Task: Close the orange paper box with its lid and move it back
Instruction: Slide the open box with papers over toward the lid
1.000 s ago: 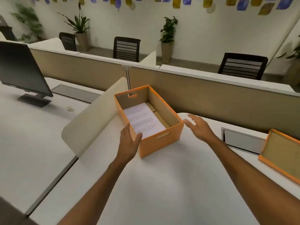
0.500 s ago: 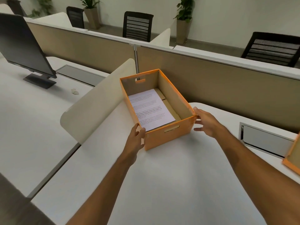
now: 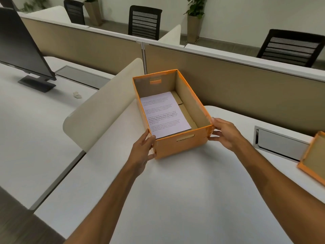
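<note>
So the orange paper box is sitting open on the white desk, up toward the far edge, right by the beige partition and next to the curved cream divider on its left. Both hands are on its near corners: the left hand is wrapping the near-left corner, thumb lying along the top rim and fingers curled against the side wall, while the right hand is cupping the near-right corner with fingers spread across it. Each grip is pressing on the box from its own side, so the box is being squeezed between the two palms. Inside, a printed sheet of paper is lying flat on the cardboard bottom, toward the left wall. The lid is lying off at the desk's right edge, inside facing up, well apart from the box; it's partly cut off by the frame, so I can't really tell how it's sitting. A dark monitor is standing on the neighbouring desk to the left.
</note>
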Motion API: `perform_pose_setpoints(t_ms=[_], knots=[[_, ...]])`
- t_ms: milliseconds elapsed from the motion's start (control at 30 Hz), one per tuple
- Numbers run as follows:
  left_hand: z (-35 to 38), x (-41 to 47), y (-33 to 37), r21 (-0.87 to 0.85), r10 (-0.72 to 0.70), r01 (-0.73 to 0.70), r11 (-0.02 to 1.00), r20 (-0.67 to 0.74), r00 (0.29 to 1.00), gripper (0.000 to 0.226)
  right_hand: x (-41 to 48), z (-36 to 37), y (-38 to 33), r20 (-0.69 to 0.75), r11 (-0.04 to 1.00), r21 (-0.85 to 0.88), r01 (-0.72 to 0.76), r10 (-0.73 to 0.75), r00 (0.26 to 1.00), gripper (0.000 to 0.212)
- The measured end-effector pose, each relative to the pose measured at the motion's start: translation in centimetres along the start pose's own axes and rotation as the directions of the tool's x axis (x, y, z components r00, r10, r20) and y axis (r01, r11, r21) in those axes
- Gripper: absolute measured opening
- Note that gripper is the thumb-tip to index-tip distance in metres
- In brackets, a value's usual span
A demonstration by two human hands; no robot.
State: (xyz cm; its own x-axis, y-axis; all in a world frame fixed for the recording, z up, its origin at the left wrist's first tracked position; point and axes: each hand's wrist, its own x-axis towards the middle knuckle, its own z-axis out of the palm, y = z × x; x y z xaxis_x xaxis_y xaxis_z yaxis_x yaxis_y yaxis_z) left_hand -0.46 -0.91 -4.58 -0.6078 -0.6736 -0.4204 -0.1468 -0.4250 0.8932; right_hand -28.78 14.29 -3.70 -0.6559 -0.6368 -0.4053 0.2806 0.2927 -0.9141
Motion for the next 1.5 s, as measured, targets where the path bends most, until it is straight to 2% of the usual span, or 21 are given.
perform_pose_setpoints(t_ms=[200,433,567,700,800,933,1267,1500], knots=[[0.1,-1.7,0.4,0.061,-0.001,-0.007,0.998,0.128,0.992,0.052,-6.1,-2.0,1.6,-0.061,0.997,0.065,0.048,-0.044,0.997,0.027],[1.9,-4.3,-0.7,0.097,-0.021,-0.005,0.995,0.268,0.963,0.046,-14.2,-5.3,4.8,-0.186,0.985,0.161,0.058,-0.027,0.982,0.029],[3.5,-6.3,-1.6,0.145,-0.041,-0.008,0.989,0.329,0.944,0.053,-18.9,-7.4,5.9,-0.251,0.983,0.175,0.059,-0.013,0.968,0.032],[5.5,-9.1,-2.8,0.185,-0.067,-0.003,0.983,0.373,0.925,0.036,-23.6,-9.5,7.2,-0.303,0.978,0.191,0.079,-0.018,0.953,0.031],[7.0,-11.7,-4.0,0.199,-0.077,-0.001,0.98,0.384,0.92,0.029,-27.4,-11.1,8.6,-0.327,0.972,0.216,0.093,-0.017,0.945,0.028],[9.1,-15.9,-5.9,0.208,-0.067,-0.012,0.978,0.369,0.927,0.048,-32.7,-12.9,11.0,-0.337,0.964,0.248,0.097,-0.008,0.941,0.027],[11.8,-25.6,-10.5,0.316,-0.1,-0.01,0.949,0.329,0.939,0.044,-44.0,-16.1,16.4,-0.332,0.946,0.309,0.099,0.009,0.943,0.029],[11.8,-29.3,-13.0,0.33,-0.098,-0.01,0.944,0.31,0.946,0.041,-48.1,-16.1,19.2,-0.35,0.943,0.326,0.074,0.047,0.936,0.025]])
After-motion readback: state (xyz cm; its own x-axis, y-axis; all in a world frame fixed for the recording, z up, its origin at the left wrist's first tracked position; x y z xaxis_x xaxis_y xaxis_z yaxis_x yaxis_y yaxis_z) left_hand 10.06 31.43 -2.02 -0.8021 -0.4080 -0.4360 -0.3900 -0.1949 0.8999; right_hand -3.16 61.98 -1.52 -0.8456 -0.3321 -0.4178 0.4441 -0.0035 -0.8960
